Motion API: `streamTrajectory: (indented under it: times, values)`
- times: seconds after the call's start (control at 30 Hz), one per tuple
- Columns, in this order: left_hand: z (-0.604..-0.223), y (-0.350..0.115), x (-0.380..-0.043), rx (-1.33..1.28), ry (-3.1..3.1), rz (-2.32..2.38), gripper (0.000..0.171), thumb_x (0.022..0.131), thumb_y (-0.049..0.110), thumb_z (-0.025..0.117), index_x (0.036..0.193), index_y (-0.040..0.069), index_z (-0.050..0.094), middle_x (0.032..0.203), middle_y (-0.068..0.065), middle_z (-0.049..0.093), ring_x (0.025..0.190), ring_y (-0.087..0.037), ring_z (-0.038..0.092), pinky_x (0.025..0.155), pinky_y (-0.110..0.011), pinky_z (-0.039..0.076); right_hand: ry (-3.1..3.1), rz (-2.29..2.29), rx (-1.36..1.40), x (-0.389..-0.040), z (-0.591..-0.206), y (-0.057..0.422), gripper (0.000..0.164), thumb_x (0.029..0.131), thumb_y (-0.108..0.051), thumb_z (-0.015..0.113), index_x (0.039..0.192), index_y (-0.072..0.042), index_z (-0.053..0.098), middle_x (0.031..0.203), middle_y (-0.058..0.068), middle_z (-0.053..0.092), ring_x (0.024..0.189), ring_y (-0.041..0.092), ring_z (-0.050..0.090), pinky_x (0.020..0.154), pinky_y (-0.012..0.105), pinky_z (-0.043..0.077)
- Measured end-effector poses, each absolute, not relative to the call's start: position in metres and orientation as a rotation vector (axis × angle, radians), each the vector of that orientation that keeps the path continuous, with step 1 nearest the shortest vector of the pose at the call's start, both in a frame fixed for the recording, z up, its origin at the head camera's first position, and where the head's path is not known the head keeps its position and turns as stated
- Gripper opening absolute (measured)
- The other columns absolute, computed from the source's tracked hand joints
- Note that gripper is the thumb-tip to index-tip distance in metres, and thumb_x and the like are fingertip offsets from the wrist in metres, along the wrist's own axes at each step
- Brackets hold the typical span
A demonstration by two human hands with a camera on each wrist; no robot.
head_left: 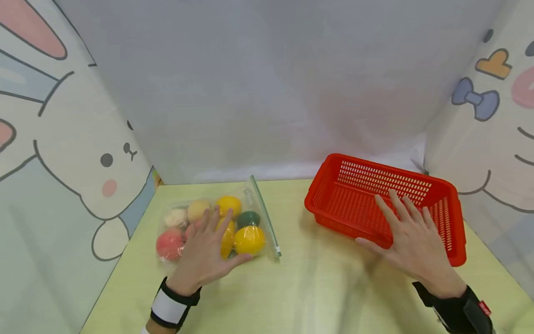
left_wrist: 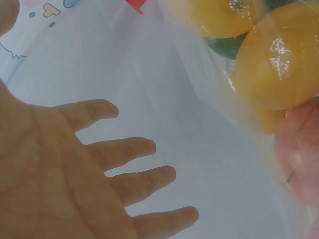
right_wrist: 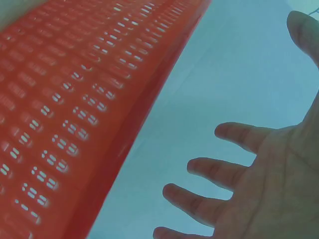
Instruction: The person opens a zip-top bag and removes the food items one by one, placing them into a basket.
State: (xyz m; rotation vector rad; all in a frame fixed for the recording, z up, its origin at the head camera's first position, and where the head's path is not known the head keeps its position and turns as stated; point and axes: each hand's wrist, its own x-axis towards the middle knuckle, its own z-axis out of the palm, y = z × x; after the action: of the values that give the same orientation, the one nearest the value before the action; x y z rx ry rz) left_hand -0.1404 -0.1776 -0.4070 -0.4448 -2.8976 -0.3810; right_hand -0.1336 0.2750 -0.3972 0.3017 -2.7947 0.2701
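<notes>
On the left of the table lies a clear zip bag (head_left: 266, 215) of fruit-shaped pieces: a yellow lemon-like one (head_left: 249, 239), a dark green one (head_left: 248, 219), a pinkish-red one (head_left: 170, 244) and several others. My left hand (head_left: 204, 255) hovers over the bag with fingers spread, hiding part of its contents. In the left wrist view, a gap separates the fingers from the bag. A red perforated plastic basket (head_left: 384, 178) stands at the right with nothing visible in it. My right hand (head_left: 415, 248), also spread, is held above the basket's near side and grips nothing.
The pale yellow-green table (head_left: 300, 287) runs between the bag and the basket. A plain grey-white sheet (head_left: 267, 93) stands behind it. Side panels with cartoon animals (head_left: 79, 153) flank the table. A dark band (head_left: 456, 308) is on the right wrist.
</notes>
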Motion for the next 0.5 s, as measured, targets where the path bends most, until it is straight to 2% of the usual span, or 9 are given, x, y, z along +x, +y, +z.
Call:
streamTrajectory:
  times: [0.07,0.23,0.33,0.4,0.5]
  values:
    - [-0.410,-0.183,-0.141,-0.431,-2.883,-0.376,0.108,0.082,0.079,0.068,0.164,0.016,0.039,0.171,-0.023,0.034,0.157,-0.052,0.032,0.120,-0.079,0.028,-2.807,0.280,0.313,-0.134,-0.397,0.268,0.110,0.087,-0.070,0.071,0.169,-0.013,0.025,0.173,0.027,0.024,0.152,0.056,0.028,0.129,0.073,0.004]
    - [-0.418,-0.203,-0.140,-0.356,-2.897,-0.398,0.103,0.083,0.076,0.070,0.162,0.015,0.042,0.168,-0.025,0.039,0.155,-0.055,0.033,0.118,-0.081,0.028,-2.792,0.317,0.396,-0.136,-0.398,0.243,0.106,0.085,-0.067,0.075,0.166,-0.012,0.034,0.170,0.024,0.034,0.150,0.055,0.035,0.127,0.071,0.020]
    - [-0.422,-0.219,-0.137,-0.276,-2.928,-0.399,0.102,0.084,0.076,0.071,0.160,0.014,0.044,0.167,-0.028,0.037,0.154,-0.058,0.031,0.116,-0.081,0.031,-2.765,0.335,0.484,-0.138,-0.403,0.223,0.100,0.086,-0.066,0.075,0.163,-0.011,0.040,0.167,0.022,0.040,0.151,0.051,0.038,0.124,0.069,0.030]
    - [-0.425,-0.229,-0.136,-0.214,-2.931,-0.391,0.103,0.082,0.077,0.072,0.158,0.013,0.047,0.166,-0.030,0.037,0.153,-0.060,0.030,0.115,-0.083,0.029,-2.736,0.346,0.558,-0.141,-0.407,0.208,0.097,0.087,-0.065,0.074,0.160,-0.010,0.044,0.166,0.021,0.043,0.151,0.048,0.041,0.123,0.065,0.035]
    - [-0.432,-0.242,-0.134,-0.127,-2.942,-0.349,0.109,0.080,0.080,0.071,0.160,0.011,0.043,0.167,-0.034,0.030,0.152,-0.063,0.026,0.113,-0.087,0.023,-2.700,0.386,0.664,-0.148,-0.415,0.185,0.092,0.088,-0.063,0.075,0.157,-0.009,0.049,0.165,0.018,0.047,0.150,0.044,0.046,0.120,0.061,0.043]
